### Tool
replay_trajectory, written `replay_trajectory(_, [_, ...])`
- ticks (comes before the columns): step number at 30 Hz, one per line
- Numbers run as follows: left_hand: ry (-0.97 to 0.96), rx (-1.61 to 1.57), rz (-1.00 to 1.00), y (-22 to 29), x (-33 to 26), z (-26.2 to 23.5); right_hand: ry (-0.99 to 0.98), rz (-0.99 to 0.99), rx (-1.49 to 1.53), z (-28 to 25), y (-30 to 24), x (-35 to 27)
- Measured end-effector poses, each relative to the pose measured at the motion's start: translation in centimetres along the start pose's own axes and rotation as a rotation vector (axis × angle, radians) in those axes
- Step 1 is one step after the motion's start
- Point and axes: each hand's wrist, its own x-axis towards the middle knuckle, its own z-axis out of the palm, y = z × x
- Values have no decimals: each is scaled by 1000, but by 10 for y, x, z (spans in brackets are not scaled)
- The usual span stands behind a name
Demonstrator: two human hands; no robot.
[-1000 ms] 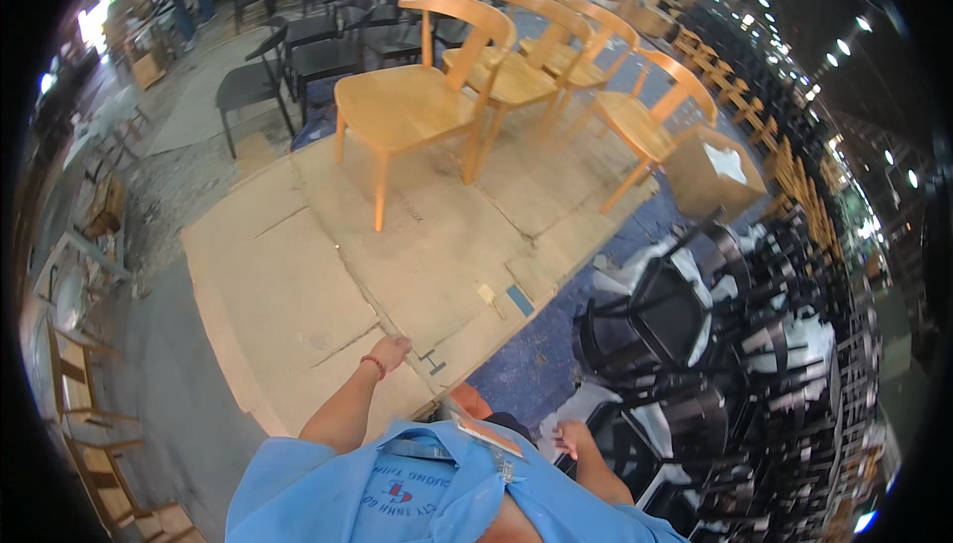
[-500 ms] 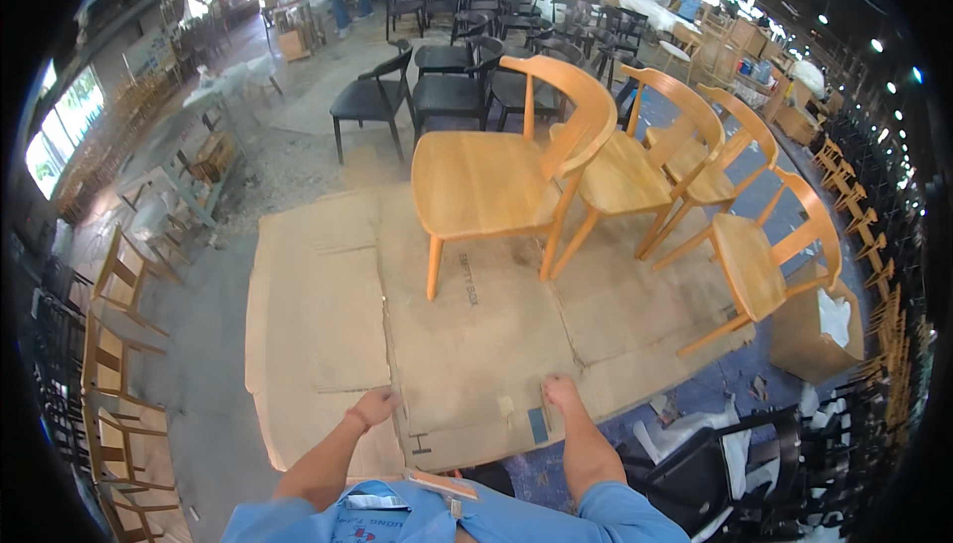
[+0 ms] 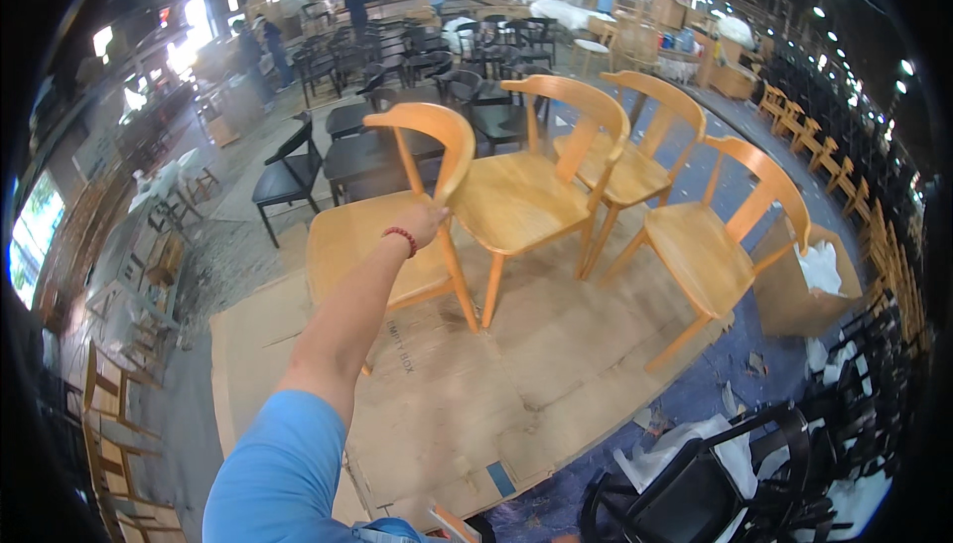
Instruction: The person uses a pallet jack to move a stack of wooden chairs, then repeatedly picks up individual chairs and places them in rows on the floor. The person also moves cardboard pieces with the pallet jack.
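My left hand [image 3: 427,224], with a red beaded bracelet at its wrist, is closed around the back post of the leftmost light wooden chair [image 3: 359,235]. My outstretched forearm covers part of this chair's seat and front. The chair stands upright on flattened cardboard [image 3: 467,404], its curved backrest above my hand. Close on its right is a second wooden chair [image 3: 516,196] of the same shape. A third wooden chair [image 3: 627,171] stands behind that one, and a fourth wooden chair [image 3: 700,255] sits farther right. My right hand is out of view.
Black chairs [image 3: 288,176] stand in rows behind the wooden ones. At the right is an open carton [image 3: 809,295] with white wrapping. A black chair [image 3: 685,488] lies among white sheets at the lower right. Wooden frames [image 3: 109,384] line the left side; people [image 3: 273,52] stand far back.
My left hand has risen from over the cardboard and taken hold of the leftmost wooden chair. My right hand has left the view. The whole view has shifted; the chairs keep their places on the cardboard.
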Motion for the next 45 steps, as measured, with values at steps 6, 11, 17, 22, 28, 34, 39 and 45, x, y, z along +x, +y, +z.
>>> replay_trajectory(6, [35, 91, 193, -23, 28, 34, -92, 672, 1009, 28, 8, -59])
replay_trajectory(11, [75, 96, -62, -51, 34, 28, -130, 603, 1420, 18, 32, -11])
replay_trajectory(17, [132, 74, -79, -27, 34, 43, 907, 485, 1813, -242, 182, 141])
replay_trajectory(22, [167, 175, -103, -27, 32, 43, 1232, 145, 2148, -414, 254, 196])
replay_trajectory(28, [189, 89, -95, -32, 30, 45, 1350, 95, 2332, -478, 304, 236])
replay_trajectory(34, [179, 47, -145, -26, 25, 44, 1273, 43, 2431, -498, 323, 261])
replay_trajectory(39, [196, 70, -97, -25, 23, 43, 1564, 201, 2335, -501, 315, 274])
replay_trajectory(45, [231, 173, -42, -32, 36, 46, 1625, 97, 2344, -488, 298, 268])
